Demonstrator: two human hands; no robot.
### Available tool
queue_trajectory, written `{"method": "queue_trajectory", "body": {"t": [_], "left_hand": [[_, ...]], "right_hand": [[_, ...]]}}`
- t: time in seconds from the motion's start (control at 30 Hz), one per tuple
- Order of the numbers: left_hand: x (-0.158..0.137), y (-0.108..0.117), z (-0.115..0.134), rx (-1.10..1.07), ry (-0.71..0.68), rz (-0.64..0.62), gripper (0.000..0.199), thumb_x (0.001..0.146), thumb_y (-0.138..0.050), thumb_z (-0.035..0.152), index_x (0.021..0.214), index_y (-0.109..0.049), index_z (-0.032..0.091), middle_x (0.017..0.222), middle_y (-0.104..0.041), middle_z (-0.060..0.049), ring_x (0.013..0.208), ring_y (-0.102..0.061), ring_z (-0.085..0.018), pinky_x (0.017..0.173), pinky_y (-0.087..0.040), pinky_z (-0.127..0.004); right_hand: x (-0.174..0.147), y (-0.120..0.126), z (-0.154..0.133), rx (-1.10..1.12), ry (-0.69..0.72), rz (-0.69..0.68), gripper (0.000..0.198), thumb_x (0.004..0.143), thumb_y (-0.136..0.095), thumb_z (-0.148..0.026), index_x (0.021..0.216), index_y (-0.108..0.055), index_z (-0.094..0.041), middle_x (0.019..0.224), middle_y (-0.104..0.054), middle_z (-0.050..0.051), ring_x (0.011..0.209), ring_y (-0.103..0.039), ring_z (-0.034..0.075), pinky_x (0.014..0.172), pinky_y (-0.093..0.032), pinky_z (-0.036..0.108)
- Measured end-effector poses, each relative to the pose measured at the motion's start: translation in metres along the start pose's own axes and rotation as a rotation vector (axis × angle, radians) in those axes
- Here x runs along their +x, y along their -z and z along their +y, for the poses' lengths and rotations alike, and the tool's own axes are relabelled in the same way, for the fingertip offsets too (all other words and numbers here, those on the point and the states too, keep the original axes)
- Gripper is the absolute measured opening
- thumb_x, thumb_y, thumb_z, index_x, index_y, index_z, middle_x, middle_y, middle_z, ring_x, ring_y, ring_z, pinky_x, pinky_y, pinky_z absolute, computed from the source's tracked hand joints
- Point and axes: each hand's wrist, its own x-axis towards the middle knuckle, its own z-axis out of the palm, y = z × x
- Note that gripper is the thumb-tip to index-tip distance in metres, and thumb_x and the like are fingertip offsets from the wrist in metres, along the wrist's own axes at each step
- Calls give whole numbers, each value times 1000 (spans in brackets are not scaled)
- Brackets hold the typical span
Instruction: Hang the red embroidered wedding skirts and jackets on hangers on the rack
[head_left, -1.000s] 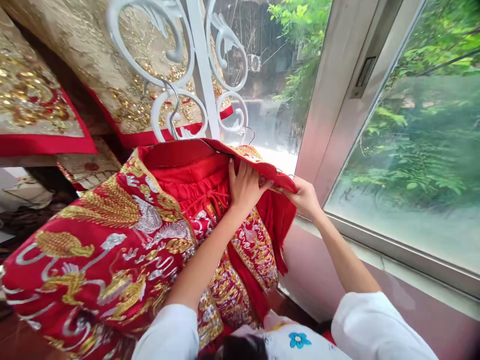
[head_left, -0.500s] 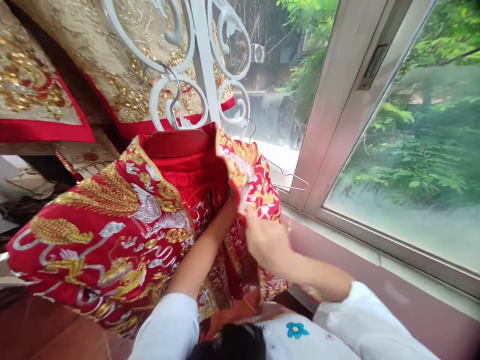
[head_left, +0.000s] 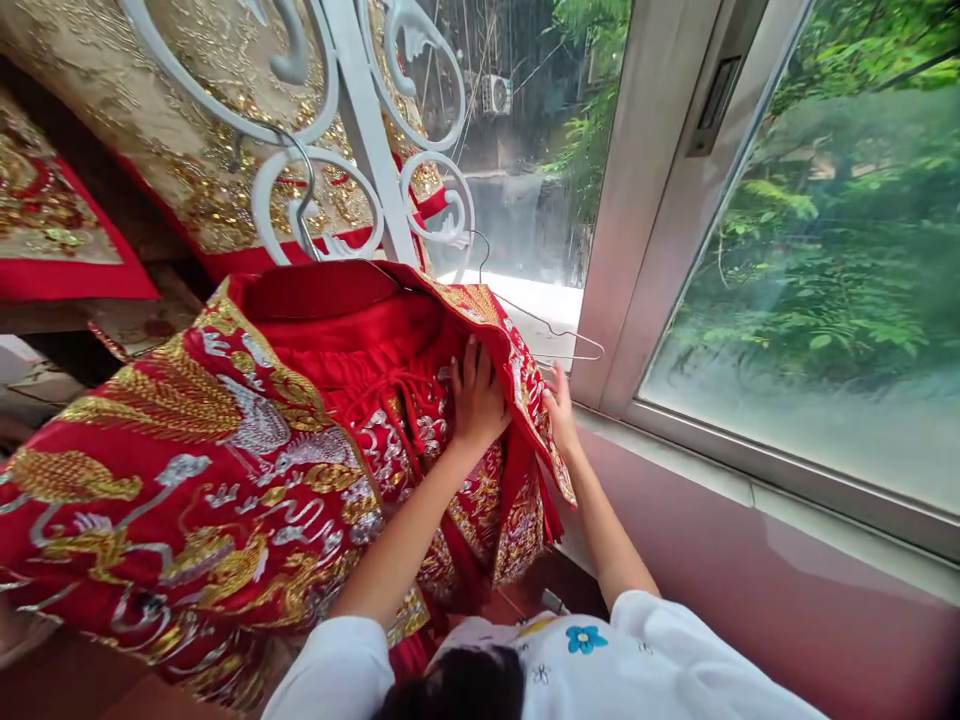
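Observation:
A red jacket (head_left: 277, 480) with raised gold and silver embroidery hangs on a metal-hooked hanger (head_left: 306, 195), its front parted. Inside it a red skirt (head_left: 390, 400) with a gathered waist and tied cords is visible. My left hand (head_left: 480, 395) lies inside the jacket's right-hand side, fingers stretched out against the cloth. On the outer face of that same side rests my right hand (head_left: 561, 412), its fingers extended and partly hidden by the jacket edge. The jacket panel passes between the two hands.
A white scrollwork metal rack (head_left: 367, 110) carries the hanger. Gold-beaded cream cloth (head_left: 202, 110) with red borders hangs behind it. A bare wire hanger (head_left: 577, 345) is near the sliding window frame (head_left: 637, 230). A pale sill (head_left: 690, 465) runs along the right.
My left hand has come into sight inside the jacket. My right hand has loosened from a closed grip on the jacket edge and lies against its outside. The view has shifted slightly right.

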Motion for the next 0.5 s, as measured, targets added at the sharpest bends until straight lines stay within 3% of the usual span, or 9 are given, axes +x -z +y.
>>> {"method": "queue_trajectory", "body": {"t": [0.07, 0.13, 0.2, 0.33, 0.43, 0.5], "left_hand": [[-3, -9, 0, 1, 45, -10, 53, 85, -49, 36, 135, -49, 17, 149, -31, -16, 140, -18, -39, 112, -13, -61], [-3, -15, -5, 7, 77, -3, 52, 86, -49, 35, 135, -49, 17, 148, -34, -16, 140, -19, -39, 113, -13, -61], [-2, -17, -15, 18, 71, 2, 49, 86, -50, 36, 132, -53, 19, 143, -42, -16, 139, -23, -37, 114, -13, -59], [1, -10, -37, 69, 38, 15, 38, 89, -46, 38, 118, -63, 20, 131, -55, -15, 137, -30, -34, 114, -15, -58], [4, -3, -44, 94, 11, 5, 37, 89, -47, 31, 122, -59, 20, 133, -53, -14, 138, -27, -33, 114, -15, -57], [6, -4, -46, 76, 8, -3, 38, 89, -47, 27, 125, -56, 21, 136, -50, -13, 138, -27, -31, 114, -14, -56]], "right_hand": [[-3, -6, 4, 76, -92, -174, 68, 69, -48, -73, 105, -61, -17, 111, -63, 11, 94, -58, 21, 78, -48, 30], [-3, -4, 3, 80, -163, -227, 63, 66, -48, -75, 80, -61, -15, 84, -67, 9, 74, -59, 20, 64, -48, 30], [4, 10, -5, 58, -199, -158, 61, 65, -47, -77, 66, -54, -16, 65, -61, 6, 58, -52, 16, 52, -42, 27], [46, 67, -46, -48, -197, 19, 58, 59, -56, -74, 57, -46, -18, 52, -48, 0, 49, -40, 11, 45, -30, 23], [69, 103, -94, -194, -50, 142, 56, 62, -58, -71, 54, -43, -18, 50, -42, -1, 48, -34, 9, 44, -24, 23], [60, 109, -122, -328, 132, 264, 52, 73, -53, -65, 53, -42, -18, 49, -39, -2, 48, -33, 9, 45, -25, 23]]}}
